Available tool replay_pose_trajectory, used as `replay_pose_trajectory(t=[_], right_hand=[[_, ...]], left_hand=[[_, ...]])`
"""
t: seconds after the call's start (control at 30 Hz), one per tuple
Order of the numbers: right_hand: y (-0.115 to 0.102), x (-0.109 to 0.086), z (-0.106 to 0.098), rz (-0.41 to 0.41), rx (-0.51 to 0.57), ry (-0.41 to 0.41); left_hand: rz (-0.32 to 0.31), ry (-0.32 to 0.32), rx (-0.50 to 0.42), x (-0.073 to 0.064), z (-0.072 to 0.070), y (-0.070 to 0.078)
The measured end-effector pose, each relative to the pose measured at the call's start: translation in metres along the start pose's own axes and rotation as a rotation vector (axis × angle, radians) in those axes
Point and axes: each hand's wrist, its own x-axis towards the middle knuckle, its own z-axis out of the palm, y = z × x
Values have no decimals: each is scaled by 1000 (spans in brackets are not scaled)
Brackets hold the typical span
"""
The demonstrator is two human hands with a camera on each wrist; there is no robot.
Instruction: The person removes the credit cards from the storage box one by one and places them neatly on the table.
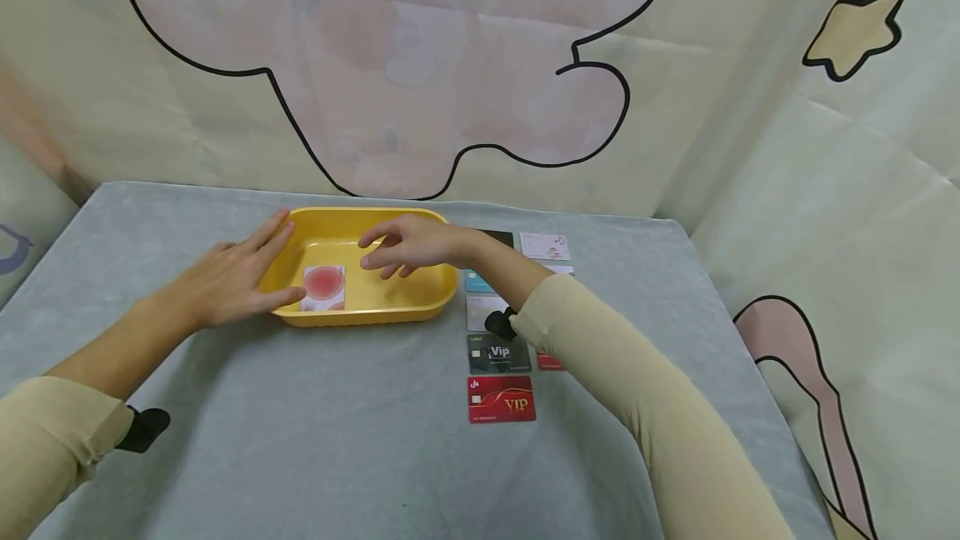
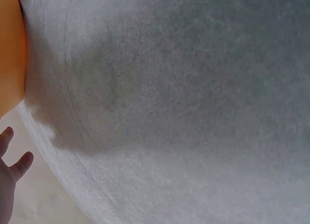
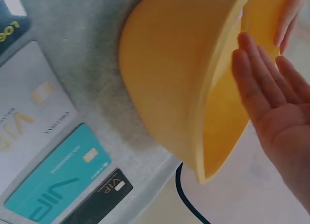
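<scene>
A yellow plastic tray [image 1: 360, 319] stands on the grey cloth, and a pinkish-white card with a red circle [image 1: 324, 286] lies in its left part. My left hand [image 1: 228, 277] rests against the tray's left rim, fingers spread and thumb reaching over the near-left corner. Over the right half of the tray hovers my right hand [image 1: 416, 242], its fingers loosely bent and nothing between them. The right wrist view shows that right hand [image 3: 281, 98] above the tray's rim with its palm bare. In the left wrist view only part of the left hand [image 2: 9, 180] appears.
Right of the tray, cards lie in two columns: a red VIP card [image 1: 501, 400], a black VIP card [image 1: 499, 353], a teal card [image 3: 58, 173], a white card [image 1: 483, 313] and a pale card [image 1: 545, 247] among them. The right forearm covers some. A printed cloth [image 1: 735, 107] hangs behind.
</scene>
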Motion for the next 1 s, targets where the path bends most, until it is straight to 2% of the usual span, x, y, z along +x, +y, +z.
replay_pose_trajectory(t=[0.23, 0.6, 1.0], right_hand=[[-3, 17, 1, 43, -123, -59], [-11, 37, 0, 138, -161, -148], [-27, 66, 10, 267, -280, -169]], left_hand=[[-8, -15, -13, -1, -1, 0], [1, 1, -10, -1, -1, -1], [14, 8, -14, 0, 0, -2]])
